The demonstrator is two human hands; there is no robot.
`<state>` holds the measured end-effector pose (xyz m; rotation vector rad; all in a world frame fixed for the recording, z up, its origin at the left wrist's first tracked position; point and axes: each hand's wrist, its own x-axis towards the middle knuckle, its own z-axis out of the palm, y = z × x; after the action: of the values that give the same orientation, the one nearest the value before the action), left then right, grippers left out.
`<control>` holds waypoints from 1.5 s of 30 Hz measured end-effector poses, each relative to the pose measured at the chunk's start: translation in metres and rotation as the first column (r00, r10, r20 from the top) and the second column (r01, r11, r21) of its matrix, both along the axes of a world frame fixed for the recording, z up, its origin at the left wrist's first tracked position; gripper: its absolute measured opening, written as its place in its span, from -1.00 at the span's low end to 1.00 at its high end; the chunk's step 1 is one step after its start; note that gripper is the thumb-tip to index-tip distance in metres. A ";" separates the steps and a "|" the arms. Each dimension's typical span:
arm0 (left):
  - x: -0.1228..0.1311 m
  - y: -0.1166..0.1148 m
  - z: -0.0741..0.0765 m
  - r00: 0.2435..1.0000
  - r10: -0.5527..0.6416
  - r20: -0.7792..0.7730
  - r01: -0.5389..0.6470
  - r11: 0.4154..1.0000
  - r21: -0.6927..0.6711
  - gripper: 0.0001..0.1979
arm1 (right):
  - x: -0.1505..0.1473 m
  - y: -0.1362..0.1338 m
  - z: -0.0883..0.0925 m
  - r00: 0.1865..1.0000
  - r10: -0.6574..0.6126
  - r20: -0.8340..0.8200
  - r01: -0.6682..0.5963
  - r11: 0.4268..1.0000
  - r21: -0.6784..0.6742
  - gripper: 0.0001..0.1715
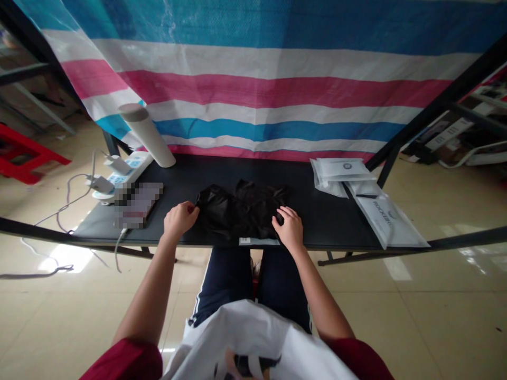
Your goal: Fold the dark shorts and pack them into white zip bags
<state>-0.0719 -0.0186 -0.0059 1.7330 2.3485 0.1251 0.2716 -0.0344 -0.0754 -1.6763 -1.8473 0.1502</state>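
Observation:
A crumpled piece of thin black cloth (241, 208) lies on the black tabletop (237, 166) in front of me. What kind of article it is cannot be made out. My left hand (180, 218) pinches the cloth's left edge between thumb and fingers. At the right edge, my right hand (290, 227) has its fingers curled onto the cloth, the thumb close to the fingertips. A pale strip with a small white label (245, 241) shows at the table's front edge, just below the cloth.
Flat white packets (344, 168) and a larger printed bag (386, 216) lie at the right. On the left are a blurred-out phone (138, 206) with a cable, a power strip (134, 166) with chargers, and an upright white bottle (148, 134). A striped sheet (253, 89) hangs behind.

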 end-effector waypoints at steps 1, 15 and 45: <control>-0.002 -0.002 -0.003 1.000 0.003 -0.008 -0.003 1.000 -0.015 -0.66 | 0.000 0.000 0.000 1.000 -0.003 0.000 0.003 1.000 0.000 -0.65; 0.034 0.003 -0.009 0.994 -0.068 -0.080 0.085 0.966 0.243 -0.62 | 0.016 0.008 0.001 0.999 -0.036 0.009 0.036 0.999 -0.011 -0.64; 0.125 -0.039 -0.049 0.859 -0.501 -0.102 0.505 0.803 0.317 -0.39 | 0.013 0.007 -0.004 0.998 0.051 0.029 -0.049 0.997 -0.062 -0.54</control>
<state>0.0528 -0.0573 -0.0552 2.4661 1.8590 0.4438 0.2845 -0.0274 -0.0798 -1.6833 -1.9259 0.2047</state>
